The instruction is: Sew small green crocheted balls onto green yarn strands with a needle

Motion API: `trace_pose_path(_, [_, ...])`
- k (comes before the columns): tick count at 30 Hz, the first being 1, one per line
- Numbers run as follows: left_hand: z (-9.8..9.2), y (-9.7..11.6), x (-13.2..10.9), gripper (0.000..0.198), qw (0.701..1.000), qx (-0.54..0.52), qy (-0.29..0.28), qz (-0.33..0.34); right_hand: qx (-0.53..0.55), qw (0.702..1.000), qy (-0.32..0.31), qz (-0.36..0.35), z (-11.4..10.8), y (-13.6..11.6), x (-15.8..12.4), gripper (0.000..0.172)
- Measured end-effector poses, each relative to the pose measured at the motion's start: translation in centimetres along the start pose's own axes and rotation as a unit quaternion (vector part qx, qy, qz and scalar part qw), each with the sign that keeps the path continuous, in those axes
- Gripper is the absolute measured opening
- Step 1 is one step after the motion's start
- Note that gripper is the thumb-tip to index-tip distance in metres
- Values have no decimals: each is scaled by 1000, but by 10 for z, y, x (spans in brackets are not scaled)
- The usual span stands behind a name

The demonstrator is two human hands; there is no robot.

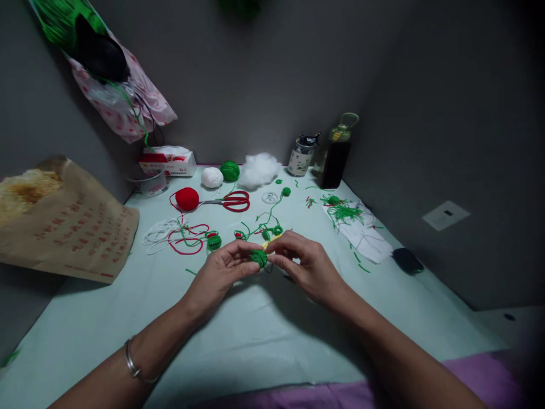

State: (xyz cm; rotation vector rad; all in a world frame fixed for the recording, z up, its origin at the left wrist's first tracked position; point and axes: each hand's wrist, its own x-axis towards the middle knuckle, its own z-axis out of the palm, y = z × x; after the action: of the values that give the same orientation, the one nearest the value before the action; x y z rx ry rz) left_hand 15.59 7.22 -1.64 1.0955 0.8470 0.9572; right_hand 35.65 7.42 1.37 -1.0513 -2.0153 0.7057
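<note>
My left hand (pixel 227 262) pinches a small ball-shaped piece of green crochet (pixel 258 258) between thumb and fingers. At its right side, the thumb and index finger of my right hand (pixel 300 258) are pinched together; whatever they grip is too small to make out. A slim yellow thing (pixel 271 242) shows just behind the right fingertips, partly hidden. Beyond my hands are a green crocheted piece with a red and white edge (pixel 214 241), a similar smaller piece (pixel 239 234), and green yarn bits (pixel 272 230).
Red-handled scissors (pixel 235 201) lie by a red yarn ball (pixel 187 199). White yarn (pixel 212 177), green yarn (pixel 230 170) and stuffing (pixel 259 170) sit behind. A paper bag (pixel 80 227) stands left; a bottle (pixel 338 156), yarn scraps (pixel 347 212) and a black mouse-like object (pixel 407 261) are right.
</note>
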Motion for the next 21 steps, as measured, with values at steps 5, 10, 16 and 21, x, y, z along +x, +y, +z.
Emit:
trace_pose_path(5, [5,-2,0,22,997,62,29,38,-114,987,12,-115,13,-3,-7,19])
trace_pose_path(10, [8,-4,-1,16,987,140,54,59,-301,938,-19,-170,17,-3,-9,27])
trace_pose_path(16, [10,-3,-1,12,984,169,34,56,69,996,-3,-55,4,-28,-6,10])
trace_pose_path(21, [6,-1,0,22,987,157,26,9,348,935,50,53,-18,-31,-3,10])
